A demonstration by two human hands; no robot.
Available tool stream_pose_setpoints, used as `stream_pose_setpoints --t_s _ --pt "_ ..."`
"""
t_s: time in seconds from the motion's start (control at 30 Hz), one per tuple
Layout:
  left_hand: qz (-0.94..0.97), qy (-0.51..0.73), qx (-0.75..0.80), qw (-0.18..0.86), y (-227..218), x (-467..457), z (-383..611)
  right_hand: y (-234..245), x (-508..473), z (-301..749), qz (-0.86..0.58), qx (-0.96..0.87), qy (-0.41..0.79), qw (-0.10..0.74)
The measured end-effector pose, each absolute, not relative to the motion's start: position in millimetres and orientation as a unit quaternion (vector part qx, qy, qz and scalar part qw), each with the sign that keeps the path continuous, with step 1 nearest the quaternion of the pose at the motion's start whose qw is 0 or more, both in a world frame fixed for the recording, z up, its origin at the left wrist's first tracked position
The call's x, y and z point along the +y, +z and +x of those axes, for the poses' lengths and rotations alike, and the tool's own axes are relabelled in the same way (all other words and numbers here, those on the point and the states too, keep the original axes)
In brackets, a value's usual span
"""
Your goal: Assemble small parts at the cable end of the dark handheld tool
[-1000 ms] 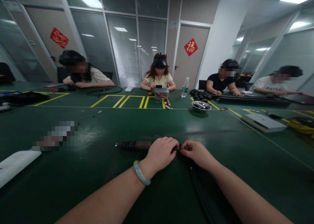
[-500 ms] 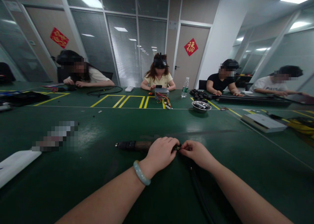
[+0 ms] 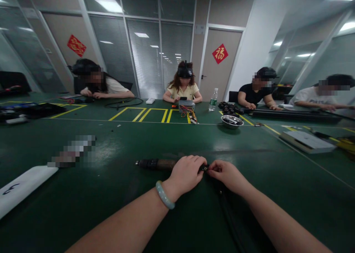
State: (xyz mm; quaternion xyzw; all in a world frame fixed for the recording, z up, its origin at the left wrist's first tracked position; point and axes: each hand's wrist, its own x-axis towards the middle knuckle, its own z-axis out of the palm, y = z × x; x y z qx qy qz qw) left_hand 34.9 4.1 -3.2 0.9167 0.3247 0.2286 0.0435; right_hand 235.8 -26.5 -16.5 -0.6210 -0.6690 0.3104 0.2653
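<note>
A dark brown and black electric screwdriver (image 3: 163, 164) lies on the green table with its metal tip to the left. My left hand (image 3: 187, 173) is wrapped over its rear part and covers most of that end. Past my fingers a small dark, open-looking end with brassy bits (image 3: 204, 168) shows. My right hand (image 3: 227, 173) is closed in a pinch right beside that end; whatever is between its fingertips is too small to make out. A thick black cable (image 3: 229, 216) runs from below my right hand toward the table's near edge.
A white board (image 3: 23, 188) with a black mark lies at the left, near a blurred-out object. Farther off stand a metal bowl (image 3: 232, 123), a water bottle (image 3: 213, 101) and a flat white box (image 3: 306, 141). Several people work along the far side.
The whole view has shifted slightly, so things appear a little farther right. Both hands keep the same grip at the screwdriver's rear end, with only slight finger movement.
</note>
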Motion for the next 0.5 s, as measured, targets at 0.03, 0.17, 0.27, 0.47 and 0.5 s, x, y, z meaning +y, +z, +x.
stream_pose_setpoints --t_s 0.03,0.17,0.27,0.47,0.5 --pt "0.913 0.230 0.333 0.043 -3.6 4.0 34.8 -15.8 -26.5 235.6 -0.621 -0.668 0.313 0.263" --pt "0.915 0.222 0.334 0.042 -3.6 3.9 33.9 -14.3 -25.8 234.8 -0.622 -0.668 0.317 0.256" --pt "0.924 0.217 0.313 0.042 -2.0 3.6 32.9 -16.0 -24.9 235.1 -0.620 -0.671 0.312 0.260" --pt "0.918 0.212 0.332 0.043 0.9 1.3 32.8 -18.0 -24.2 236.4 -0.625 -0.668 0.316 0.251" --pt "0.916 0.213 0.338 0.044 0.7 1.2 32.9 -17.7 -24.2 236.4 -0.625 -0.667 0.319 0.250"
